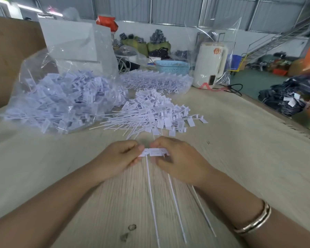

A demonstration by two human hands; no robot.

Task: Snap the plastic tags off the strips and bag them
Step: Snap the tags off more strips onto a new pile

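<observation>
A short strip of white plastic tags [155, 152] is held just above the table, its long thin tails trailing toward me. My left hand [121, 157] pinches the leftmost tag of the strip. My right hand [175, 158] grips the remaining tags at the right. A loose pile of separated tags [150, 115] lies on the table beyond my hands. Left of it, a clear plastic bag [61, 97] is stuffed with tags. Behind the pile lies a stack of unbroken strips [156, 81] in clear wrap.
The wooden table [231, 149] runs to an edge at the right. At its far end stand a white kettle [210, 65], a blue basket [171, 66] and a grey box [70, 43]. Brown cardboard [9, 56] stands at the left.
</observation>
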